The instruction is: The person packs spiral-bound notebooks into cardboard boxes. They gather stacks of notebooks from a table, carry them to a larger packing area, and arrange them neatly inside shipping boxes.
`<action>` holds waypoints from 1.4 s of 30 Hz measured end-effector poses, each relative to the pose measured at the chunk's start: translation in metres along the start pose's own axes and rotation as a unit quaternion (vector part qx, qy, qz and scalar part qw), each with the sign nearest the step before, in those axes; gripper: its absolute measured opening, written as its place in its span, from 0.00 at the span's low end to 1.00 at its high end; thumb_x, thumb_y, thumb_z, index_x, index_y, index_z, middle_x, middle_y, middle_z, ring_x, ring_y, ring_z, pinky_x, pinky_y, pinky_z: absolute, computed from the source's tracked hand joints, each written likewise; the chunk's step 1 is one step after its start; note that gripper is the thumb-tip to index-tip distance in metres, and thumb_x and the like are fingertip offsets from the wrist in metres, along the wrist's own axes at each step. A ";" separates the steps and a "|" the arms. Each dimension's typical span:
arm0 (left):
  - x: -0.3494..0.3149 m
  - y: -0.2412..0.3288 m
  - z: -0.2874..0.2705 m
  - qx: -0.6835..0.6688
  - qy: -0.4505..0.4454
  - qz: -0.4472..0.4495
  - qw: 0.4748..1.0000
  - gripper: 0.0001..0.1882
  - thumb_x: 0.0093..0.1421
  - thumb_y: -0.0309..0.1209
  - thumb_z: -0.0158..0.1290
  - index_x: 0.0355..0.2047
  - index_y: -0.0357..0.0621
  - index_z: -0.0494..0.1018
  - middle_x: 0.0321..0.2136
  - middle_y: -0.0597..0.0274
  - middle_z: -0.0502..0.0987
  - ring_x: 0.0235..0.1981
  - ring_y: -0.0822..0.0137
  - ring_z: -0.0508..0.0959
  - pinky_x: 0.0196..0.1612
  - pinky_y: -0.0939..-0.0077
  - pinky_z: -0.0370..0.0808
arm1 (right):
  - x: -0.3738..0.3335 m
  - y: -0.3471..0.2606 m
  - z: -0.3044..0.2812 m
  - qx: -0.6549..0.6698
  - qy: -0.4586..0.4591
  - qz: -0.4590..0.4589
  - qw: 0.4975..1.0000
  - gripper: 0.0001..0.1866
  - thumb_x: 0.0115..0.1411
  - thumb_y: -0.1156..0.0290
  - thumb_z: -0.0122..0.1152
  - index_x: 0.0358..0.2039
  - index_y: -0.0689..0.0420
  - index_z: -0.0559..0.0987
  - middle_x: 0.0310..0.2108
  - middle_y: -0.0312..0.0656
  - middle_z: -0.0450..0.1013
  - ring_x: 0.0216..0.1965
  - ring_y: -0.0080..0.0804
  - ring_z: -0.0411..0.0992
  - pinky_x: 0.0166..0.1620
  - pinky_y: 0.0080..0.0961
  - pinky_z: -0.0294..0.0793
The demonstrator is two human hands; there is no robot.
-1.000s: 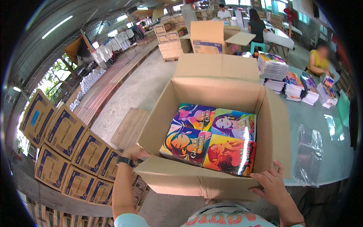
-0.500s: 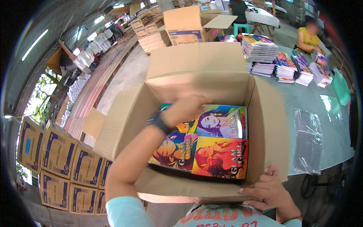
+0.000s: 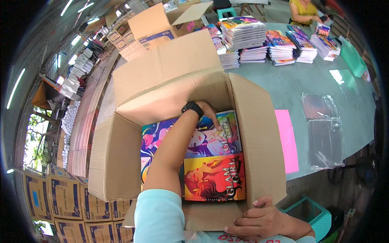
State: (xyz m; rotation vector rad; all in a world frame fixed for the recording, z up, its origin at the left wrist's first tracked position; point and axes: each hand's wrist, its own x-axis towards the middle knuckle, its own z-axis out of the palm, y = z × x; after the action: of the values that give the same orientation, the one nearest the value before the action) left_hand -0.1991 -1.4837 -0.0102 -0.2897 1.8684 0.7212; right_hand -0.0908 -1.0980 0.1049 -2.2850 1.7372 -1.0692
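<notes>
An open cardboard box point(image 3: 257, 141) stands in front of me, holding colourful notebooks side by side. My left hand point(image 3: 208, 111), a black watch on its wrist, reaches to the far side of the box. Its visible fingers stretch down onto a notebook with a purple-haired figure on the cover point(image 3: 201, 139); the other fingers are hidden. Nearer me lies a red and yellow notebook point(image 3: 214, 178). My left forearm covers part of the notebooks on the left. At the near right corner, my right hand point(image 3: 257, 220) is closed over the near flap of the box.
Stacks of notebooks point(image 3: 243, 34) stand on the grey-green table point(image 3: 279, 83), with clear plastic sleeves point(image 3: 326, 141) and a pink sheet point(image 3: 287, 141) nearer. Another open box point(image 3: 152, 26) is behind mine. Closed cartons point(image 3: 67, 196) are piled at left. A person point(image 3: 304, 12) sits across the table.
My view has shifted right and down, revealing the pink sheet. My left hand has moved right across the notebooks, its fingers now lower onto one. My right hand stays at the near flap.
</notes>
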 end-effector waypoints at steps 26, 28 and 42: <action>-0.103 0.032 0.038 0.188 0.218 0.269 0.919 0.25 0.39 0.44 0.62 0.31 0.35 0.75 0.29 0.45 0.76 0.31 0.50 0.75 0.38 0.65 0.71 | 0.001 -0.002 0.034 -0.046 0.278 0.122 0.952 0.14 0.45 0.66 0.65 0.35 0.47 0.78 0.24 0.25 0.72 0.26 0.15 0.70 0.44 0.25 0.58; -0.101 0.028 0.038 0.243 0.248 0.319 0.882 0.24 0.40 0.43 0.62 0.31 0.34 0.75 0.32 0.44 0.75 0.34 0.50 0.74 0.40 0.65 0.71 | 0.001 -0.002 0.035 -0.042 0.283 0.121 0.951 0.14 0.45 0.66 0.65 0.35 0.48 0.78 0.25 0.25 0.72 0.26 0.15 0.70 0.44 0.26 0.58; -0.104 0.033 0.039 0.136 0.190 0.286 0.929 0.23 0.41 0.35 0.62 0.35 0.34 0.72 0.35 0.50 0.75 0.37 0.58 0.73 0.42 0.71 0.70 | -0.003 -0.002 0.034 -0.066 0.255 0.113 0.958 0.14 0.44 0.63 0.62 0.34 0.48 0.78 0.29 0.28 0.75 0.30 0.18 0.73 0.38 0.27 0.61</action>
State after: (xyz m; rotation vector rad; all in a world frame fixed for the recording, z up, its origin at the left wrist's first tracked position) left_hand -0.1442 -1.4478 0.0854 0.3377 2.4302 0.8158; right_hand -0.0705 -1.1065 0.0785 -1.9144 2.2447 -1.6405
